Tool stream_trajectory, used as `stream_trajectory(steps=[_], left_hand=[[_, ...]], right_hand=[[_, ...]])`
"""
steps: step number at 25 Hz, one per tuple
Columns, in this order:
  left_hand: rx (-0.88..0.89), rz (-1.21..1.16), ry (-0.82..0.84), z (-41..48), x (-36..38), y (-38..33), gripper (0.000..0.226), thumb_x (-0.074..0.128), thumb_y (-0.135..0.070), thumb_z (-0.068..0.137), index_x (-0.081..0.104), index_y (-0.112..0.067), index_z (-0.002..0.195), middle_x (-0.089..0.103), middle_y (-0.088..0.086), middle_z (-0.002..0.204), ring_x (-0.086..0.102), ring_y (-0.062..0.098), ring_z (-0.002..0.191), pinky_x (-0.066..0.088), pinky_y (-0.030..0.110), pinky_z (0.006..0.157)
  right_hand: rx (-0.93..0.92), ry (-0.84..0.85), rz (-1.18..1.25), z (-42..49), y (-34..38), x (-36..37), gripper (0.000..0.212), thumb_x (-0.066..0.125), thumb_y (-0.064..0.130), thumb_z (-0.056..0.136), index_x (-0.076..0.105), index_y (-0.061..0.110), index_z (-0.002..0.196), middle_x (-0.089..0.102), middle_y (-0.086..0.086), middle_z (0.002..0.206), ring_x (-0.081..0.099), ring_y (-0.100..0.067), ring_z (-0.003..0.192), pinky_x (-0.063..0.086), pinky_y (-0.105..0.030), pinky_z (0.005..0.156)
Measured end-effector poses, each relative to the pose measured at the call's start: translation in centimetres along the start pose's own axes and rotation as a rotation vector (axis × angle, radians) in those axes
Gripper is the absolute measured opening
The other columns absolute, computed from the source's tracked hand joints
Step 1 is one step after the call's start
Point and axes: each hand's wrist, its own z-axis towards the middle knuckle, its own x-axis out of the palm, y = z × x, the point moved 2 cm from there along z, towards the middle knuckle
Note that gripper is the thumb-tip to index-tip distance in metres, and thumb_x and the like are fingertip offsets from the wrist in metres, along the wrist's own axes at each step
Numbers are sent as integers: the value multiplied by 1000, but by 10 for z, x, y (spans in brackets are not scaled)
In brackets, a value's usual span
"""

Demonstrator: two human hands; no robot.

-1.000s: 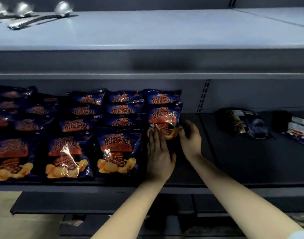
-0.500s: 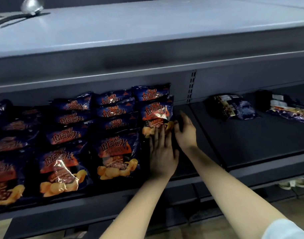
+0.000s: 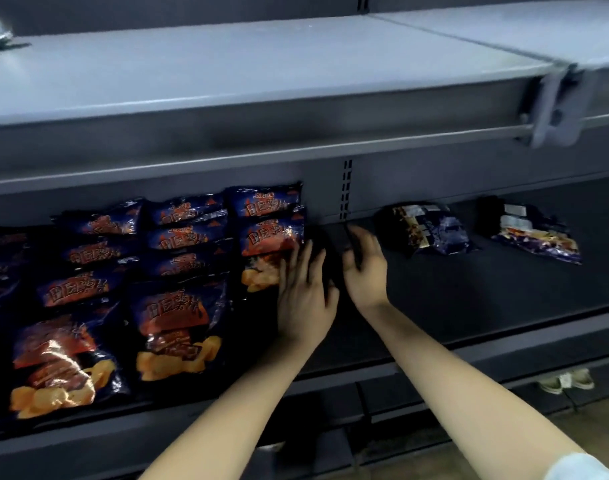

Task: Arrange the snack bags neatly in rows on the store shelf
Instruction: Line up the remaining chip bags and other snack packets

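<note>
Several dark blue snack bags with orange labels lie in overlapping rows on the left half of the dark store shelf (image 3: 452, 306). The rightmost row's front bag (image 3: 266, 251) sits beside my left hand (image 3: 305, 296), which lies flat with straight fingers touching that bag's right edge. My right hand (image 3: 365, 268) hovers just to the right over bare shelf, fingers loosely curled and holding nothing. Two loose bags lie face-down farther right: a dark one (image 3: 422, 228) and a purple one (image 3: 535, 233).
A grey upper shelf (image 3: 261, 74) overhangs the working shelf, with a bracket (image 3: 555, 109) at its right joint. A slotted upright (image 3: 346, 188) stands at the back. Pale shoes (image 3: 566, 381) show on the floor under the shelf at the right.
The view has swung right and down. My right hand has lifted off the bag's right side and drifted right; my left hand stays flat against the bag.
</note>
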Motion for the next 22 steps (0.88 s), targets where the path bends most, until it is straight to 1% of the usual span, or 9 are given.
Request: stream_trajectory(steps=[2, 5, 7, 9, 10, 12, 15, 16, 22], left_hand=[[32, -16, -35, 18, 11, -26, 54, 37, -31, 85, 47, -9, 133, 40, 11, 145, 31, 29, 138, 14, 44, 113], [72, -54, -12, 47, 41, -77, 55, 53, -28, 83, 46, -8, 134, 41, 14, 144, 36, 35, 134, 25, 49, 111], [85, -64, 77, 63, 59, -107, 66, 64, -28, 79, 41, -9, 138, 35, 15, 147, 33, 38, 134, 27, 52, 111], [135, -35, 203, 80, 74, -129, 77, 66, -34, 80, 29, -12, 144, 23, 15, 153, 22, 41, 138, 23, 54, 112], [168, 3, 286, 88, 82, -136, 82, 65, -38, 81, 21, -15, 147, 14, 14, 155, 13, 41, 140, 18, 54, 114], [219, 81, 433, 102, 100, -145, 89, 62, -45, 83, 8, -19, 149, -3, 11, 158, -2, 41, 142, 13, 54, 115], [154, 68, 598, 111, 123, -145, 93, 60, -48, 83, 1, -21, 149, -15, 8, 157, -12, 36, 142, 10, 53, 115], [120, 35, 600, 111, 129, -144, 90, 60, -47, 84, 3, -21, 149, -12, 8, 157, -11, 34, 142, 10, 51, 116], [45, -98, 375, 106, 136, -145, 73, 68, -29, 82, 31, -12, 143, 16, 10, 154, 12, 28, 142, 20, 41, 115]], right_hand=[[-71, -35, -72, 18, -9, -38, 42, 43, 7, 84, 52, 0, 125, 54, -17, 125, 49, -25, 119, 29, -11, 100], [-92, 5, -194, 46, -39, -102, 47, 47, 6, 84, 47, 4, 131, 44, -16, 138, 38, -24, 130, 24, -13, 107], [-38, 125, -315, 58, -63, -134, 58, 55, 9, 84, 37, 9, 140, 29, -13, 149, 24, -25, 140, 21, -26, 114], [-5, 263, -468, 63, -87, -152, 69, 58, 17, 84, 27, 16, 146, 13, -10, 156, 9, -27, 144, 15, -40, 117], [6, 326, -531, 63, -97, -156, 72, 57, 20, 84, 23, 20, 148, 7, -8, 157, 4, -28, 145, 12, -43, 118], [57, 448, -601, 63, -115, -166, 76, 54, 23, 86, 13, 25, 150, -2, -4, 159, -2, -26, 146, 6, -45, 118], [110, 596, -609, 63, -130, -175, 77, 50, 30, 91, 1, 28, 150, -8, -1, 159, -2, -20, 146, 1, -45, 118], [102, 614, -597, 63, -132, -176, 76, 49, 30, 92, 0, 28, 150, -7, 0, 159, 0, -19, 146, 1, -45, 118], [53, 627, -522, 67, -138, -179, 71, 46, 33, 94, 3, 28, 150, -1, -2, 159, 5, -19, 146, 1, -48, 117]])
